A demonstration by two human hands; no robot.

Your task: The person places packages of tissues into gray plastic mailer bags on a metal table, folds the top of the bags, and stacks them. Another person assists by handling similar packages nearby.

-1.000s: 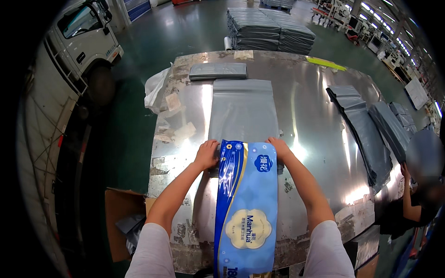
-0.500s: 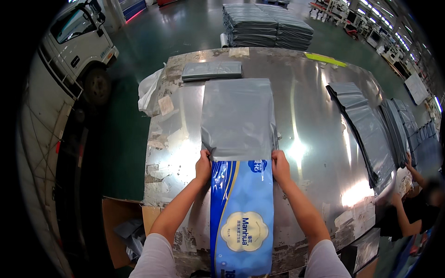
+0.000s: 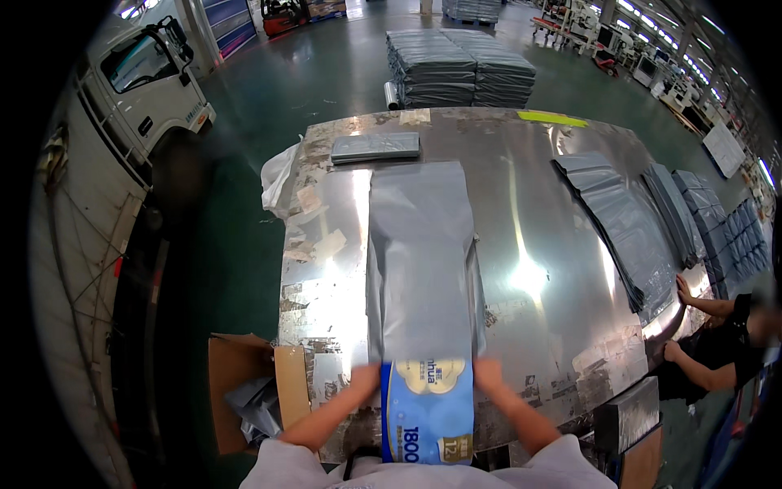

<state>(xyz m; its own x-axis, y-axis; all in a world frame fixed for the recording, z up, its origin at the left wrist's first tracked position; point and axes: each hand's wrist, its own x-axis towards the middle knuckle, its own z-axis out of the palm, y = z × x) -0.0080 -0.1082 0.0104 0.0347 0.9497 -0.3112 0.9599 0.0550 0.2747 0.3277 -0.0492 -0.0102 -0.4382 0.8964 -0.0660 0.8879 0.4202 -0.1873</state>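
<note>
The fingers of both hands are smeared by motion blur, so whether they are pinched on anything or merely pressed flat cannot be told. The left hand [image 3: 364, 381] and the right hand [image 3: 490, 376] sit at either side of the near mouth of a long grey plastic bag [image 3: 421, 269], matte and slightly creased, lying lengthwise on the bench [image 3: 554, 269]. A glossy blue pack of paper rolls [image 3: 428, 411] pokes from that mouth; most of it is covered by the grey film, and its near end is partly cut off by the white sleeves. The bench is polished sheet metal, scuffed and patched with torn tape. A folded grey bag [image 3: 375, 147] lies at its far end, fanned grey bags [image 3: 627, 228] to the right. A cardboard box [image 3: 244, 391] stands near left, contents indistinct.
</note>
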